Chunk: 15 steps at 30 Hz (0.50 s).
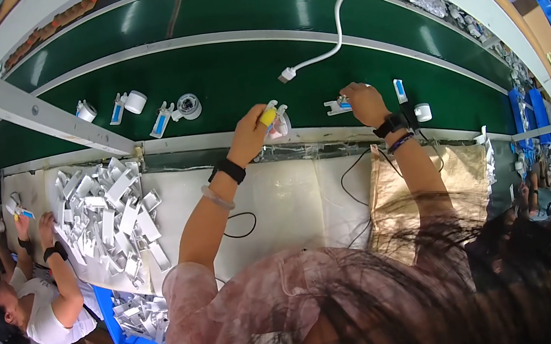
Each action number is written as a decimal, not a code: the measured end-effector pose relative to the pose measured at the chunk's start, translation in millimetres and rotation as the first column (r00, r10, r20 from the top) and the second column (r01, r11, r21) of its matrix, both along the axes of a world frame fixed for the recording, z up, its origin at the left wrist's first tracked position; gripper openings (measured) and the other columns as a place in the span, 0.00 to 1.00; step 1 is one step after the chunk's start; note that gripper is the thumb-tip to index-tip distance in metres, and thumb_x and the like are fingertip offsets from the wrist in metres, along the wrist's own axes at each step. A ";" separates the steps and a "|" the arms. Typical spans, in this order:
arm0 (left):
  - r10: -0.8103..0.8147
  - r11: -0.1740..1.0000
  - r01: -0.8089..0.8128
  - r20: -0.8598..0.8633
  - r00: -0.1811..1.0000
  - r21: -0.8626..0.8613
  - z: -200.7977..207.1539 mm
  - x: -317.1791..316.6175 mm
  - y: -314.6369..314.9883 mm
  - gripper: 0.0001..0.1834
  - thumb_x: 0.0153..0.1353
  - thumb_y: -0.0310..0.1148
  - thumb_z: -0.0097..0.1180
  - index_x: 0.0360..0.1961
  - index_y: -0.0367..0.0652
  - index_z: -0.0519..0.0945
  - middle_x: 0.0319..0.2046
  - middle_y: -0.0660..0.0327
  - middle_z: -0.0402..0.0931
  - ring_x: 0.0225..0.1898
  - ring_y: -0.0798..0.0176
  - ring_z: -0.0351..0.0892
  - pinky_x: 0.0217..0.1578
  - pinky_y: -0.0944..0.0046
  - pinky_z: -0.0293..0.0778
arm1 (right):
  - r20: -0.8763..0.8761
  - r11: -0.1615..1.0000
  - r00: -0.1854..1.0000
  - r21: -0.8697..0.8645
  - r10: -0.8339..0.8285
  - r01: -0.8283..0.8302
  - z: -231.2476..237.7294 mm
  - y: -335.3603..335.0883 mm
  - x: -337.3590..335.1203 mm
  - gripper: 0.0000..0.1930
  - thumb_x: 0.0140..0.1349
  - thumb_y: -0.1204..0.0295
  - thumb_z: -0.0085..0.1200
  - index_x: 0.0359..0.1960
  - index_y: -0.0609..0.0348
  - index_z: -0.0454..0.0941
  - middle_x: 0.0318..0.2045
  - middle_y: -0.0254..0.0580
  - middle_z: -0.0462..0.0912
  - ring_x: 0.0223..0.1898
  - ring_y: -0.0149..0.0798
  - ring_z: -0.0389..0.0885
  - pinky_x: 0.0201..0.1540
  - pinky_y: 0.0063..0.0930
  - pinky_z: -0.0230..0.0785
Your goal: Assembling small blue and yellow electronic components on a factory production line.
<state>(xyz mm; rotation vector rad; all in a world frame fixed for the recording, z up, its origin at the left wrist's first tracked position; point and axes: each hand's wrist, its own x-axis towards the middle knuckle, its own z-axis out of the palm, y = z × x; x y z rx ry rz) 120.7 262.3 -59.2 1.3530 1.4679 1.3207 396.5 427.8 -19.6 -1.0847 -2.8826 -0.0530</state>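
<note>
My left hand (251, 135) is closed on a small white plastic part (280, 126) over the near edge of the green conveyor belt (217, 73). Something yellow (268, 116) shows at its fingertips; I cannot make out whether it is a finger cover or a piece of the part. My right hand (366, 106) reaches onto the belt, fingers closed at one end of a flat white piece with a blue strip (337, 106). Just right of that hand lie another white-and-blue piece (400, 90) and a round white cap-like part (422, 112).
White-and-blue pieces with round parts (163, 120) sit farther left on the belt. A white cable (339, 25) hangs over it. White plastic covers (112, 212) are heaped on the left table, above a blue crate (113, 320). A grey post (42, 111) crosses the left; a co-worker (44, 302) sits there.
</note>
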 end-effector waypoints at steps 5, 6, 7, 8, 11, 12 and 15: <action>0.304 0.951 -0.294 -0.116 0.946 0.091 -53.2 -41.1 44.1 0.16 0.62 0.27 0.48 0.51 0.37 0.73 0.45 0.51 0.76 0.45 0.52 0.75 0.47 0.61 0.70 | 0.130 0.936 0.963 0.234 0.236 -0.262 -68.8 53.5 -0.5 0.12 0.55 0.73 0.49 0.40 0.53 0.80 0.41 0.38 0.81 0.55 0.44 0.73 0.56 0.37 0.63; 0.490 0.871 -0.445 -0.294 0.821 0.209 -58.2 -47.7 45.6 0.16 0.62 0.26 0.49 0.52 0.37 0.72 0.48 0.50 0.74 0.48 0.50 0.73 0.49 0.60 0.69 | 0.217 0.961 0.956 0.151 0.197 -0.232 -74.0 61.9 2.5 0.09 0.55 0.71 0.50 0.37 0.52 0.80 0.38 0.38 0.81 0.54 0.44 0.73 0.57 0.38 0.62; 0.649 0.761 -0.549 -0.436 0.624 0.347 -60.4 -53.5 42.6 0.18 0.61 0.25 0.51 0.52 0.37 0.72 0.50 0.49 0.72 0.51 0.49 0.71 0.51 0.58 0.68 | 0.302 0.979 0.939 0.065 0.165 -0.193 -77.0 65.5 1.4 0.07 0.55 0.69 0.51 0.33 0.51 0.80 0.35 0.38 0.81 0.54 0.44 0.73 0.58 0.38 0.62; 0.635 0.772 -0.542 -0.420 0.648 0.331 -61.8 -57.1 31.8 0.20 0.60 0.24 0.53 0.54 0.37 0.70 0.52 0.50 0.71 0.53 0.48 0.69 0.52 0.58 0.66 | 0.298 0.978 0.938 0.056 0.175 -0.200 -74.3 64.2 -1.6 0.07 0.55 0.69 0.51 0.33 0.51 0.80 0.35 0.38 0.81 0.54 0.44 0.73 0.58 0.38 0.62; 0.526 0.849 -0.454 -0.361 0.770 0.268 -56.1 -38.2 4.0 0.20 0.60 0.22 0.52 0.55 0.38 0.70 0.51 0.53 0.72 0.53 0.54 0.69 0.51 0.61 0.67 | 0.296 0.984 0.939 -0.092 0.176 -0.155 -64.1 64.4 -0.3 0.04 0.51 0.68 0.55 0.24 0.51 0.79 0.21 0.41 0.78 0.34 0.47 0.78 0.50 0.41 0.66; 0.408 0.908 -0.376 -0.183 0.895 0.184 -64.9 -29.0 -2.4 0.21 0.59 0.21 0.53 0.55 0.39 0.70 0.51 0.54 0.72 0.54 0.57 0.68 0.52 0.62 0.67 | 0.178 0.973 0.961 -0.126 0.212 -0.192 -63.5 62.2 3.9 0.04 0.50 0.68 0.55 0.24 0.52 0.79 0.21 0.42 0.78 0.32 0.47 0.79 0.47 0.41 0.68; 0.123 0.991 -0.129 0.192 0.974 0.020 -75.5 -0.3 -32.1 0.25 0.58 0.21 0.57 0.57 0.42 0.69 0.52 0.58 0.71 0.56 0.63 0.67 0.54 0.65 0.67 | -0.061 0.931 0.967 -0.263 0.247 -0.254 -39.3 24.9 -18.5 0.04 0.50 0.70 0.56 0.26 0.54 0.80 0.22 0.45 0.79 0.28 0.46 0.79 0.39 0.39 0.72</action>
